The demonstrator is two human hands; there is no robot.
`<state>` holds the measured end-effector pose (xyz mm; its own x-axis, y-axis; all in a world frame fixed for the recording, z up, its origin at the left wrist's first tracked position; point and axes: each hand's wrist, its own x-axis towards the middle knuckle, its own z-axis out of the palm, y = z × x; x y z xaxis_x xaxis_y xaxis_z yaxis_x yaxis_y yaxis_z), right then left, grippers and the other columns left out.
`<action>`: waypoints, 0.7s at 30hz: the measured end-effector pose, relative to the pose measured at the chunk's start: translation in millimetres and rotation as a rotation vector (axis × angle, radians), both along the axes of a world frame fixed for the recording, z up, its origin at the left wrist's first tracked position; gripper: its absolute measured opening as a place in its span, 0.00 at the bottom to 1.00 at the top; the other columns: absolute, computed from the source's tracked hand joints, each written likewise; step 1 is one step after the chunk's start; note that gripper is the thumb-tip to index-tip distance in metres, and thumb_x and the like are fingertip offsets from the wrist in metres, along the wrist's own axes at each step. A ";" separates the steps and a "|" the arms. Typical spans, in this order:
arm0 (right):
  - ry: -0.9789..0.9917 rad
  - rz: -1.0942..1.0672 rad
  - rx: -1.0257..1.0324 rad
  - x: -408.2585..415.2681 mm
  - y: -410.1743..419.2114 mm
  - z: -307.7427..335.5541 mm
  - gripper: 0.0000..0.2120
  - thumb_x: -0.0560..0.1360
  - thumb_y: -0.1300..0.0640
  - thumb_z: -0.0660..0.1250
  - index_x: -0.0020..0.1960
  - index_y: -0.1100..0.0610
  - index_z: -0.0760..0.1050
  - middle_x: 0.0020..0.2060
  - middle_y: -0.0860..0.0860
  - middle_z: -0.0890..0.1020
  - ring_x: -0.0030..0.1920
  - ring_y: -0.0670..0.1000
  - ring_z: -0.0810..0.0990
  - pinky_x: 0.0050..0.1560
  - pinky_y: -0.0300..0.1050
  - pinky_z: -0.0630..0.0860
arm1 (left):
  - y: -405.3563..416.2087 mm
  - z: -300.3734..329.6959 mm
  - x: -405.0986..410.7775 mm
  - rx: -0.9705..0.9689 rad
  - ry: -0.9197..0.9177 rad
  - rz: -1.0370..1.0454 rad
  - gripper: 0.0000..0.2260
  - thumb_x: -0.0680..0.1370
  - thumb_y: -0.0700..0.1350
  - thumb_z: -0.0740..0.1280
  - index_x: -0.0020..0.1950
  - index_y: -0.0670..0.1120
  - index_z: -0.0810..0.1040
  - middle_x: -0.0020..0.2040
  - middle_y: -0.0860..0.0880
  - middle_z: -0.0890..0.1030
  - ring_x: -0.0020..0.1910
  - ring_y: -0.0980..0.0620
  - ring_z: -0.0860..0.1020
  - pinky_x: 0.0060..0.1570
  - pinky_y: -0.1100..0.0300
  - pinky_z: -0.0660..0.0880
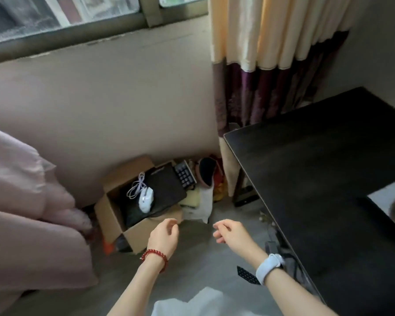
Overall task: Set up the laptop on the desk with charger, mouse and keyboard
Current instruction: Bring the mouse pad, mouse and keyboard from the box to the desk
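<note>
An open cardboard box stands on the floor by the wall. A shut black laptop lies across its top. A white mouse with a coiled white cable rests on the laptop. A black keyboard leans just right of the laptop. The black desk fills the right side with a bare top. My left hand, with a red bead bracelet, hovers near the box's front corner with loosely curled fingers, holding nothing. My right hand, with a white watch, hovers beside it, also holding nothing.
A pink bed cover bulges at the left. Slippers, a white bag and other clutter lie between the box and the desk leg. A curtain hangs behind the desk. Grey floor lies under my hands.
</note>
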<state>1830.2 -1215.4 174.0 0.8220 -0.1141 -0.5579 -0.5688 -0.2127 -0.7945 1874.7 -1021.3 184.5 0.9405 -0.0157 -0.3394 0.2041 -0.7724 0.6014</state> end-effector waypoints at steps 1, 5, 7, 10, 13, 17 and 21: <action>0.014 0.030 -0.006 15.5 13.1 -3.3 0.09 0.79 0.60 0.56 0.46 0.55 0.76 0.33 0.47 0.79 0.27 0.40 0.76 0.32 0.28 0.72 | 17.7 -3.9 11.7 0.008 0.010 0.028 0.11 0.77 0.45 0.61 0.58 0.47 0.77 0.56 0.47 0.81 0.55 0.48 0.78 0.55 0.59 0.72; 0.060 0.104 -0.036 68.7 40.5 -19.9 0.11 0.79 0.60 0.56 0.55 0.60 0.76 0.37 0.48 0.79 0.35 0.46 0.77 0.41 0.37 0.75 | 57.0 -22.8 48.2 0.000 0.085 0.104 0.16 0.76 0.47 0.63 0.64 0.46 0.71 0.61 0.44 0.75 0.57 0.47 0.76 0.57 0.58 0.71; 0.081 0.142 -0.087 98.4 45.6 -31.0 0.12 0.78 0.60 0.57 0.57 0.58 0.75 0.41 0.49 0.80 0.41 0.49 0.79 0.47 0.42 0.76 | 65.0 -38.0 67.6 -0.014 0.156 0.148 0.21 0.76 0.50 0.64 0.68 0.46 0.67 0.65 0.42 0.71 0.61 0.45 0.73 0.61 0.55 0.70; 0.119 0.175 -0.169 152.4 47.6 -49.1 0.13 0.78 0.58 0.57 0.60 0.57 0.74 0.50 0.54 0.80 0.52 0.54 0.78 0.54 0.45 0.75 | 70.9 -65.0 106.1 -0.069 0.257 0.232 0.26 0.76 0.49 0.65 0.70 0.44 0.62 0.68 0.41 0.67 0.66 0.44 0.69 0.65 0.54 0.66; 0.122 0.211 -0.244 212.4 47.9 -72.4 0.15 0.78 0.58 0.57 0.64 0.58 0.71 0.54 0.54 0.79 0.53 0.52 0.76 0.48 0.39 0.73 | 76.9 -97.7 151.4 -0.066 0.311 0.337 0.27 0.75 0.48 0.65 0.71 0.44 0.60 0.68 0.41 0.65 0.66 0.42 0.68 0.66 0.52 0.66; 0.115 0.243 -0.377 298.8 56.0 -125.3 0.20 0.78 0.58 0.60 0.68 0.60 0.65 0.65 0.59 0.71 0.65 0.59 0.70 0.64 0.49 0.68 | 88.0 -162.9 216.9 0.010 0.362 0.457 0.32 0.74 0.50 0.66 0.74 0.47 0.55 0.72 0.41 0.59 0.68 0.39 0.63 0.67 0.49 0.62; 0.175 0.270 -0.492 346.2 75.0 -169.9 0.29 0.76 0.53 0.64 0.72 0.59 0.57 0.68 0.61 0.65 0.68 0.62 0.64 0.67 0.54 0.65 | 102.5 -218.7 256.9 0.117 0.423 0.511 0.41 0.71 0.55 0.70 0.75 0.51 0.48 0.76 0.43 0.48 0.73 0.39 0.52 0.70 0.44 0.56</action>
